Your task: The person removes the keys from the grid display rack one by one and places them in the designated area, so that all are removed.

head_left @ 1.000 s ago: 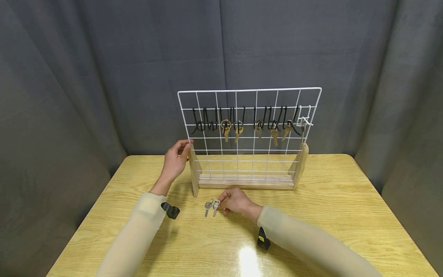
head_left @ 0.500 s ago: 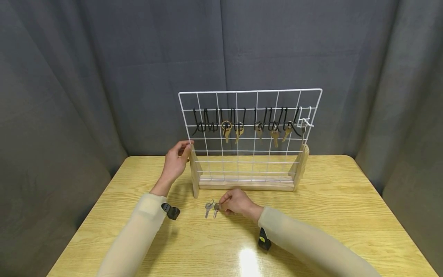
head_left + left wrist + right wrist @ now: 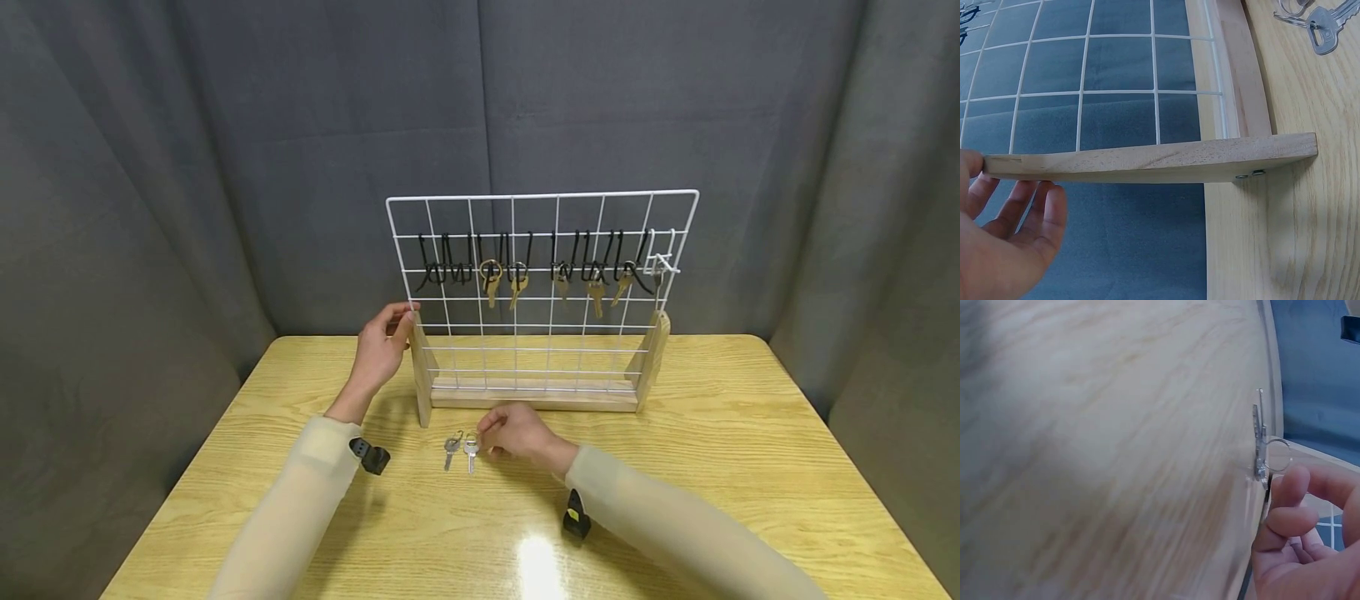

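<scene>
Dark grey curtain (image 3: 330, 125) across far side, seam (image 3: 482, 100) running down near middle. Left curtain (image 3: 97, 275) and right curtain (image 3: 885, 250) flank scene, soft folds gathering at far corners. Cloth reads bluer in wrist views. Worktop (image 3: 735, 442) pale yellow wood finish, streaked grain, far corners rounded. Surface glossy: white glare patch (image 3: 539, 567) at near edge of view, soft shadows elsewhere. Side curtains darker low down.

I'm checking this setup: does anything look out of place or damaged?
Two silver keys lie on the table near the right hand, while other keys hang on the rack. Its rightmost hook is white, unlike the black hooks. I see no damage.
</scene>
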`<action>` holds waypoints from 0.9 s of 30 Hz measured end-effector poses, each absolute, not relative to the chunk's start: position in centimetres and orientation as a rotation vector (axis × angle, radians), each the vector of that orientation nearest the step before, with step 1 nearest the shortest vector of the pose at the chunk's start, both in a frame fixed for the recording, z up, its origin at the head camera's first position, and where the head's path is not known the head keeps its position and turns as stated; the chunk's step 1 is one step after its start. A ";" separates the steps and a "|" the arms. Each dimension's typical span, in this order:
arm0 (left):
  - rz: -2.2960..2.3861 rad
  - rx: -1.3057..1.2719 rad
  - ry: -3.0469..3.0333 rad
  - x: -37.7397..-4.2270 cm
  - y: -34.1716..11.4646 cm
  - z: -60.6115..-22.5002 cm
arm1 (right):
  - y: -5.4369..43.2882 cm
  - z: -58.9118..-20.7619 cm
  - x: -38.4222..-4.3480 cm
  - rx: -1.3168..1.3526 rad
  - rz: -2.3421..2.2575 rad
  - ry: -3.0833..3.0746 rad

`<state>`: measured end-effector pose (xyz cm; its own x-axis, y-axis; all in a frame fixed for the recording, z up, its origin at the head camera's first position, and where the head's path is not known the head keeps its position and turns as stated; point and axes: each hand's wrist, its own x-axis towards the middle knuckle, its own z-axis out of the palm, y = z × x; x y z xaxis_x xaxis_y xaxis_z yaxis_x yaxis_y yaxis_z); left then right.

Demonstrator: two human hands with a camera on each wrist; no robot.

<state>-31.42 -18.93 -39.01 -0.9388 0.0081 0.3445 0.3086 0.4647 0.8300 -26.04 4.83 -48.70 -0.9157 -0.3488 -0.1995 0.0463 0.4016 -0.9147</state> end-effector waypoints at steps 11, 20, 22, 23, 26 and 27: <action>-1.448 -0.268 -2.421 -31.5 -18.9 -39.1 | 5.2 -47.5 -26.1 -0.314 -1.618 2.264; -1.443 -0.274 -2.417 -31.5 -18.9 -39.1 | 5.3 -46.1 -26.1 -0.398 -1.625 2.351; -1.445 -0.274 -2.417 -31.5 -18.9 -39.1 | 5.3 -45.8 -26.1 -0.409 -1.626 2.362; -1.447 -0.273 -2.418 -31.6 -18.9 -39.1 | 5.4 -45.6 -26.0 -0.412 -1.625 2.366; -1.452 -0.272 -2.420 -31.5 -18.9 -39.1 | 5.4 -45.2 -26.0 -0.418 -1.620 2.374; -1.452 -0.272 -2.421 -31.5 -19.0 -39.2 | 5.5 -45.1 -25.9 -0.425 -1.619 2.376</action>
